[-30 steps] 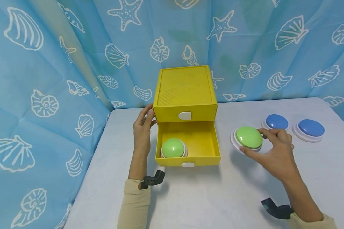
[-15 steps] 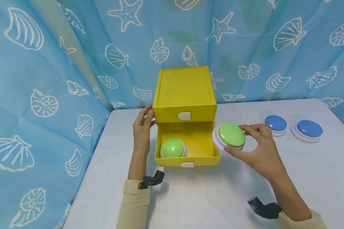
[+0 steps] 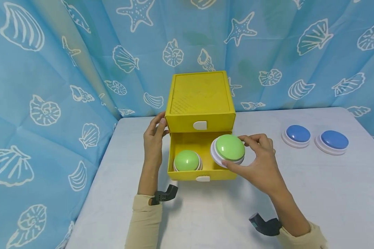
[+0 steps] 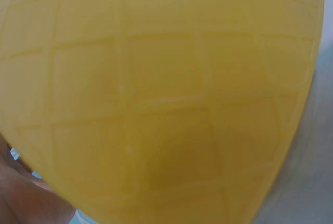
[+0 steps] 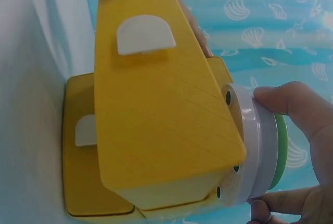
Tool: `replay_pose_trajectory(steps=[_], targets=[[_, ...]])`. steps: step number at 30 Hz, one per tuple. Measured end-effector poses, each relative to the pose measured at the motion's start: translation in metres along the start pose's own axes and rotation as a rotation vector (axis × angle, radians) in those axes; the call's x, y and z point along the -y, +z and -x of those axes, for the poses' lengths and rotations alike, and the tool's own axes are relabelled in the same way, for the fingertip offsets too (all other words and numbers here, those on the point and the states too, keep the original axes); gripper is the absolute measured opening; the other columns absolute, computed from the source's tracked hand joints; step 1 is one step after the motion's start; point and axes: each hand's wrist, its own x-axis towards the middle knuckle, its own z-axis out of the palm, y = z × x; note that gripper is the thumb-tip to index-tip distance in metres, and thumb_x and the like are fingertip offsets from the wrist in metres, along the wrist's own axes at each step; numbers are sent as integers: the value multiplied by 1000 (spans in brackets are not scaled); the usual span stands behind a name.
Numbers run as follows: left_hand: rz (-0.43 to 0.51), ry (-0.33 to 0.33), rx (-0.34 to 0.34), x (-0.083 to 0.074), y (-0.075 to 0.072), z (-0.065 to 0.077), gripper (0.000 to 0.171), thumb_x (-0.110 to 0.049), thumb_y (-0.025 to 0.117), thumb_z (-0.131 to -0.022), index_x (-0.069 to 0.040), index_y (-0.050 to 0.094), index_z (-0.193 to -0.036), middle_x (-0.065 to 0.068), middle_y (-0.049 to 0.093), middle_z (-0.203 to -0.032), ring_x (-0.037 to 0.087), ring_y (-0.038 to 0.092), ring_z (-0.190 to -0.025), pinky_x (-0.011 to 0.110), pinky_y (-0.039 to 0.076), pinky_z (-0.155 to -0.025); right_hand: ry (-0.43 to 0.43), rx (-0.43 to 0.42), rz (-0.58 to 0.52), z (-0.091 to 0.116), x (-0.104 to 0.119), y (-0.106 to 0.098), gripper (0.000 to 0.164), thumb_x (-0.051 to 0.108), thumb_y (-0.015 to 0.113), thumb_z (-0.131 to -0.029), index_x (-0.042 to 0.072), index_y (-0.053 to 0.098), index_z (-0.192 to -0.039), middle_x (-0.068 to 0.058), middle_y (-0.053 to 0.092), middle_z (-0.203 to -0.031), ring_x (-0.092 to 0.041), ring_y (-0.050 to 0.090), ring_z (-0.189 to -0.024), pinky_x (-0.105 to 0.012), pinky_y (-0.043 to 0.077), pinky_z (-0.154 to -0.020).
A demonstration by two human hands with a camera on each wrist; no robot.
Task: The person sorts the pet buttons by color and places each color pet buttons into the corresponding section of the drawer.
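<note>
My right hand (image 3: 261, 164) pinches a green push button (image 3: 230, 148) by its white base, thumb at the near side and fingers at the far side. It is tilted over the right part of the pulled-out yellow drawer (image 3: 188, 175). A second green push button (image 3: 187, 160) sits in the drawer's left part. My left hand (image 3: 153, 141) touches the left side of the yellow drawer unit (image 3: 201, 93), fingers beside its front corner. In the right wrist view, the held button's white base (image 5: 250, 143) faces the drawer. A yellow gridded surface (image 4: 166, 89) fills most of the left wrist view.
Two blue push buttons (image 3: 298, 134) (image 3: 334, 140) stand on the white table (image 3: 212, 221) at the right. Shell-patterned blue curtains (image 3: 268, 52) hang behind and at the left. Another drawer front (image 5: 86, 161) shows below the pulled-out one in the right wrist view.
My right hand has carried the green push button leftward, from beside the drawer to over its right part. The left hand and the drawer unit stay nearly in place.
</note>
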Motion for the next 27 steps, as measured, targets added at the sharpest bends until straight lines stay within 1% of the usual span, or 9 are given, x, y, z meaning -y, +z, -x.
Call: replay_pose_trajectory(steps=[5, 7, 9, 13, 15, 20, 23, 25, 27], targets=[[14, 24, 11, 3, -1, -1, 43, -42, 60, -100, -21, 61, -137, -1, 62, -132, 21, 57, -115, 45, 48, -100, -31, -2, -28, -2, 0, 8, 74, 44, 89, -73, 9, 62, -132, -8, 43, -120, -30, 33, -124, -59, 33, -94], [16, 22, 12, 3, -1, -2, 43, -43, 60, -100, -21, 61, -137, -1, 62, -132, 21, 57, -116, 45, 48, -100, -45, -4, -41, -2, -1, 12, 73, 41, 90, -72, 8, 62, -131, -9, 44, -119, -30, 33, -124, -62, 29, -97], [17, 20, 11, 3, -2, -1, 43, -41, 60, -100, -20, 61, -138, -1, 62, -132, 21, 56, -116, 45, 47, -100, -50, 4, -55, -3, -1, 15, 73, 40, 90, -72, 7, 62, -130, -9, 44, -119, -30, 33, -124, -61, 29, -97], [13, 18, 5, 3, -2, -1, 44, -43, 60, -100, -20, 61, -137, 0, 63, -130, 22, 56, -115, 47, 46, -102, -37, 36, -67, -2, 2, 20, 74, 42, 90, -72, 9, 62, -132, -9, 43, -119, -31, 33, -122, -56, 33, -93], [13, 20, 5, 3, -2, -1, 44, -43, 61, -100, -21, 61, -137, 1, 63, -129, 22, 57, -114, 47, 47, -102, -36, 51, -58, -3, 3, 21, 75, 45, 89, -72, 10, 61, -132, -9, 42, -119, -31, 32, -122, -55, 33, -92], [12, 24, 8, 2, -2, 0, 44, -45, 61, -99, -22, 61, -137, 0, 64, -129, 22, 57, -114, 46, 48, -100, -51, 85, -34, -3, 3, 19, 76, 46, 86, -77, 11, 57, -138, -9, 41, -123, -32, 32, -122, -56, 36, -96], [13, 32, 10, 2, -2, -1, 44, -45, 61, -99, -22, 62, -137, 0, 63, -130, 22, 57, -114, 46, 48, -99, -65, 68, -62, 0, 2, 15, 67, 40, 83, -82, 11, 58, -137, -6, 45, -122, -28, 36, -121, -53, 41, -95], [20, 38, 11, 2, -1, -1, 44, -44, 61, -99, -22, 62, -137, 1, 63, -130, 23, 57, -114, 45, 48, -98, -92, 33, -86, 2, 1, 14, 56, 34, 83, -84, 11, 63, -131, -3, 49, -117, -24, 41, -117, -48, 41, -94], [25, 38, 14, 3, -1, -1, 44, -44, 61, -99, -22, 62, -137, 1, 63, -130, 23, 57, -114, 44, 49, -97, -123, -7, -95, 7, 2, 12, 43, 28, 82, -85, 12, 69, -123, 2, 52, -111, -18, 46, -110, -39, 42, -90]])
